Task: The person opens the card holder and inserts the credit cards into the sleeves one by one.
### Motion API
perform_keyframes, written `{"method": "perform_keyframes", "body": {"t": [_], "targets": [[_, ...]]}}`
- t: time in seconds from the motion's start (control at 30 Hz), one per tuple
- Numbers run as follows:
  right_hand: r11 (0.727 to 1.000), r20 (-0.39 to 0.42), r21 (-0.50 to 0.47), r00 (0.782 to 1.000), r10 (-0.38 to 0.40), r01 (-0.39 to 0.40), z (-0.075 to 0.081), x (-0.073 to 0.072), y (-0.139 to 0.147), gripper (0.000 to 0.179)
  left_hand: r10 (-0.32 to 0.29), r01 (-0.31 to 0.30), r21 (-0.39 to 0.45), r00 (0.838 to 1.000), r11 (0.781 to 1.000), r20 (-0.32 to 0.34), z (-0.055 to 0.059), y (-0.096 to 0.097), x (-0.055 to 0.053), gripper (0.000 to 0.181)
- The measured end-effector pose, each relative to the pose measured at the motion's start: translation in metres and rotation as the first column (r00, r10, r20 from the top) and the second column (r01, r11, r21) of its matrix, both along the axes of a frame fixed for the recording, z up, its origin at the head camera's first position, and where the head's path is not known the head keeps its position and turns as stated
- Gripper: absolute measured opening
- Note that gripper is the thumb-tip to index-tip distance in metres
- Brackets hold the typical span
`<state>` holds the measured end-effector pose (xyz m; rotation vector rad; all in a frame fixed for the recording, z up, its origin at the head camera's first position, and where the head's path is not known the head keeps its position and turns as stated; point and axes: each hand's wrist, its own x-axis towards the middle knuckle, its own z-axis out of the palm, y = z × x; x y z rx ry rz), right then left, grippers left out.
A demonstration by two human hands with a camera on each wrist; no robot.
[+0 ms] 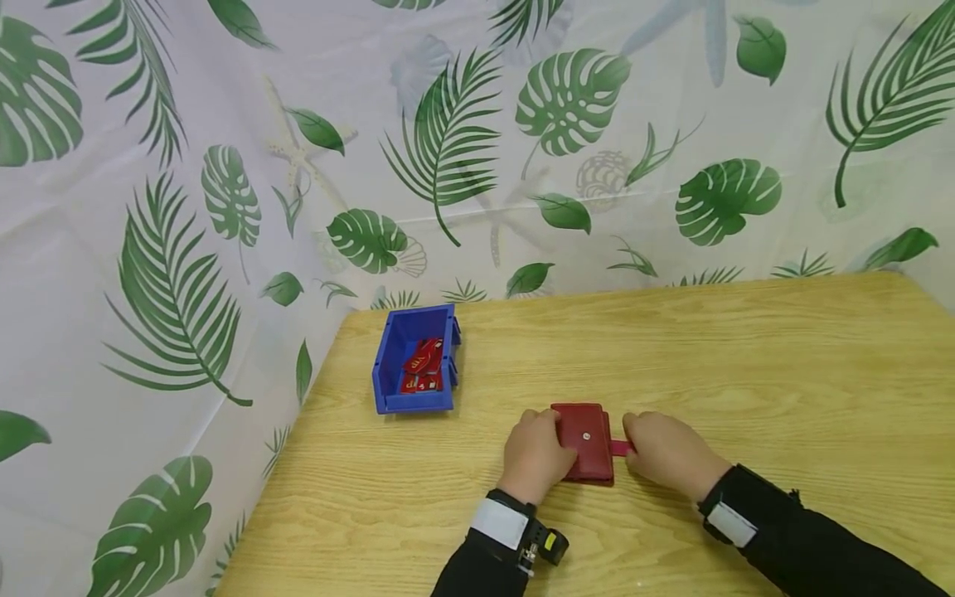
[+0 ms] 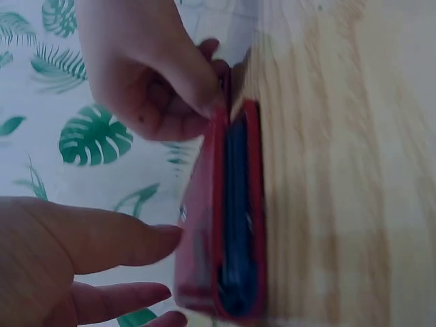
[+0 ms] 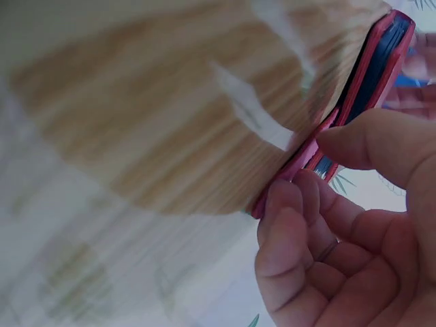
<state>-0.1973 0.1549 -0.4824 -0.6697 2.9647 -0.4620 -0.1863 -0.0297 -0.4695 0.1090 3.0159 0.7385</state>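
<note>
A dark red wallet [image 1: 585, 444] with a silver snap lies folded on the table. My left hand [image 1: 535, 452] holds its left end, thumb over the top cover and fingers by the far left corner. In the left wrist view dark inner layers [image 2: 238, 204] show between its red covers. From its right side sticks out a pinkish-red strap [image 1: 621, 448]. My right hand [image 1: 667, 452] pinches the strap's end between thumb and curled fingers. The right wrist view shows the strap [image 3: 300, 160] stretching from the wallet's edge to the fingertips.
A blue plastic bin [image 1: 414, 404] stands at the back left, with several red cards [image 1: 424, 356] inside. The wooden table [image 1: 709, 348] meets a leaf-printed cloth [image 1: 627, 249] at its back and left edges. Both wrists wear black straps.
</note>
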Motion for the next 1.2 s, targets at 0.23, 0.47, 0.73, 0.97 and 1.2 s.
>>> {"method": "perform_keyframes", "body": {"t": [0.23,0.47,0.73,0.97,1.2], "targets": [[1.000,0.009,-0.010,1.000,0.000,0.000,-0.002,-0.001,-0.001,0.015,-0.026,0.010,-0.205,0.997,0.979,-0.078,0.008,0.034,0.000,0.037],[1.000,-0.023,-0.006,1.000,0.010,-0.010,-0.004,-0.001,-0.002,0.018,0.027,-0.052,-0.293,0.996,0.955,-0.088,-0.004,0.052,-0.002,0.051],[1.000,-0.053,0.005,0.998,0.030,-0.030,-0.002,0.000,-0.002,0.016,0.053,-0.069,-0.301,0.997,0.951,-0.063,-0.009,0.059,-0.006,0.051],[0.997,-0.091,0.019,0.993,0.081,-0.079,-0.001,0.000,-0.001,0.020,0.054,-0.058,-0.266,0.998,0.962,-0.021,-0.005,0.054,-0.007,0.054],[0.996,-0.125,0.052,0.989,0.080,-0.074,-0.002,-0.005,0.000,0.020,0.032,-0.043,-0.234,0.998,0.971,-0.049,-0.008,0.050,-0.014,0.056]]}}
